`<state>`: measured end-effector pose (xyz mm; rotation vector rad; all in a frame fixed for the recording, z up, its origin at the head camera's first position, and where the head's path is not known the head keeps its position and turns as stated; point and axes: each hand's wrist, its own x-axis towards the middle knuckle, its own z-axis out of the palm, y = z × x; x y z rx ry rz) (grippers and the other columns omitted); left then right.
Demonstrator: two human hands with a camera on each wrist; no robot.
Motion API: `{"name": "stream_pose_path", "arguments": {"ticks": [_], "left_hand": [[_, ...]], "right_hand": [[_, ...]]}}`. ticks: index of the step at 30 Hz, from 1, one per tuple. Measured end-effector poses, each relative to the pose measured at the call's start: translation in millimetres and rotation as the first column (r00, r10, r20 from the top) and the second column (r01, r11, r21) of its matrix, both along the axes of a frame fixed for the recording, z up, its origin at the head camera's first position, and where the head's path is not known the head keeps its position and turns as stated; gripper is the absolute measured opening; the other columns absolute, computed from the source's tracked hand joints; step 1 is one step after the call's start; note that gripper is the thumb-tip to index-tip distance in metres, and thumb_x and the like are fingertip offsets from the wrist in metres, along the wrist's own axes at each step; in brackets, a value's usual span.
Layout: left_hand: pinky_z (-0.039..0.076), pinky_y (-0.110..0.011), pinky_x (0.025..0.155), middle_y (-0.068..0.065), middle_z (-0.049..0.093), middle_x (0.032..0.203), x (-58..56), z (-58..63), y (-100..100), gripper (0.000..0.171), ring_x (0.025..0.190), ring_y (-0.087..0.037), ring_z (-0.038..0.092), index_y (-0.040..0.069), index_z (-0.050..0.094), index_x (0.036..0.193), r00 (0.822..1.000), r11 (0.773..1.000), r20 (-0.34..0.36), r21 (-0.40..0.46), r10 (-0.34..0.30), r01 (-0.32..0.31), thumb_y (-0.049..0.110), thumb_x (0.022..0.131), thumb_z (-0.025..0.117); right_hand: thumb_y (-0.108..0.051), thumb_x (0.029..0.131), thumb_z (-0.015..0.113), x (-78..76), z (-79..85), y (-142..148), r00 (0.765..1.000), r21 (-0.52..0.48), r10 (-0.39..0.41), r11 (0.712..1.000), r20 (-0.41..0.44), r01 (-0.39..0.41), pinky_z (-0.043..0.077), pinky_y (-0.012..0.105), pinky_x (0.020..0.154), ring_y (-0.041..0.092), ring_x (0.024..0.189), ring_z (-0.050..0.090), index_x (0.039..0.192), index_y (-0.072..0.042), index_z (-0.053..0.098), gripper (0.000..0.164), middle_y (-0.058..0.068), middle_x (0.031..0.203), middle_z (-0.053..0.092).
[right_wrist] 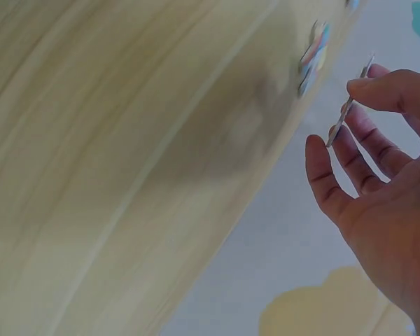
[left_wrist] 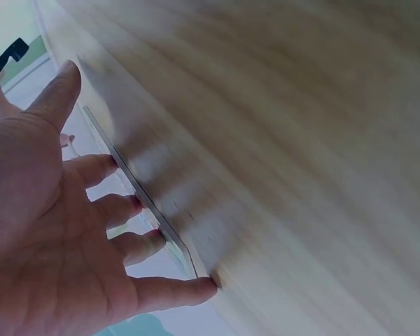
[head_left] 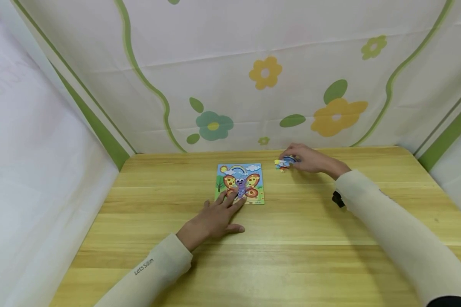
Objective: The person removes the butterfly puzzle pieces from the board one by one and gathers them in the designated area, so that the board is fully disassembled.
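A square puzzle board (head_left: 258,166) with a butterfly picture lies flat on the table, and its thin edge (left_wrist: 154,210) shows in the left wrist view. My left hand (head_left: 220,217) rests with spread fingers on the board's lower left part; the little fingertip touches the wood beside it. Off to the right, my right hand (head_left: 306,158) pinches a thin flat puzzle piece (right_wrist: 344,115) between thumb and fingers. Below that hand sits a small pile of colourful puzzle pieces (right_wrist: 313,59), partly overlapped by the held piece in the head view.
The wooden table (head_left: 311,256) ends at the back against a white cloth (head_left: 223,51) printed with flowers. More white cloth (head_left: 34,149) hangs along the left side. A small black device (head_left: 338,199) sits at my right wrist.
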<state>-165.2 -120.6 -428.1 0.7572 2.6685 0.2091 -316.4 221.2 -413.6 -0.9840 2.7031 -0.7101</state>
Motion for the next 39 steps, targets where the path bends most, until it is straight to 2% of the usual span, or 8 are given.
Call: {"name": "stream_pose_path", "arguments": {"ticks": [6, 15, 25, 33, 39], "left_hand": [[0.030, -0.076, 0.117, -0.008, 0.014, 0.177, 0.3, 0.2, 0.1, 0.081, 0.164, -0.037, 0.014, 0.027, 0.024, 0.169, 1.000, 1.000, 0.005, 0.004, 0.007, -0.007, 0.059, 0.102, 0.057], [0.029, -0.076, 0.117, -0.008, 0.013, 0.178, 0.3, 0.5, 0.3, 0.081, 0.164, -0.038, 0.012, 0.027, 0.024, 0.169, 1.000, 1.000, 0.010, -0.001, 0.013, -0.013, 0.060, 0.102, 0.055], [0.030, -0.075, 0.118, -0.007, 0.013, 0.178, 0.6, -0.1, 1.1, 0.080, 0.164, -0.039, 0.013, 0.027, 0.023, 0.169, 1.000, 1.000, 0.010, -0.011, 0.012, -0.011, 0.060, 0.103, 0.055], [0.030, -0.075, 0.118, -0.007, 0.013, 0.178, 0.2, 0.1, 1.8, 0.081, 0.164, -0.039, 0.012, 0.027, 0.023, 0.169, 1.000, 1.000, 0.012, -0.018, 0.012, -0.012, 0.060, 0.102, 0.056], [0.029, -0.075, 0.118, -0.006, 0.013, 0.178, 0.0, -0.1, 1.8, 0.081, 0.164, -0.039, 0.012, 0.028, 0.023, 0.169, 1.000, 1.000, 0.018, -0.019, 0.019, -0.018, 0.060, 0.102, 0.055]], "right_hand": [[0.015, 0.092, 0.056, 0.5, -1.7, 20.9, 0.999, -0.005, -0.045, 0.999, 0.015, 0.045, 0.048, 0.063, 0.104, 0.042, 0.124, 0.054, 0.131, 0.000, 0.070, 0.044, 0.023, 0.130, 0.062], [0.019, 0.089, 0.058, -2.8, -8.0, 38.4, 0.999, -0.013, -0.052, 0.999, -0.003, 0.052, 0.049, 0.060, 0.099, 0.041, 0.116, 0.059, 0.122, 0.002, 0.074, 0.040, 0.022, 0.121, 0.066], [0.020, 0.088, 0.057, -6.6, -17.9, 45.7, 0.998, 0.008, -0.057, 0.998, 0.013, 0.057, 0.048, 0.061, 0.101, 0.041, 0.119, 0.058, 0.122, -0.001, 0.075, 0.043, 0.021, 0.124, 0.067], [0.020, 0.088, 0.057, -7.6, -18.8, 45.9, 0.999, -0.001, -0.033, 0.999, 0.007, 0.033, 0.050, 0.059, 0.098, 0.039, 0.115, 0.059, 0.120, 0.000, 0.075, 0.042, 0.021, 0.122, 0.066], [0.022, 0.086, 0.056, -6.9, -20.0, 45.5, 0.999, 0.007, -0.048, 0.999, 0.019, 0.048, 0.049, 0.060, 0.100, 0.040, 0.116, 0.058, 0.123, 0.001, 0.074, 0.046, 0.022, 0.124, 0.065]]}}
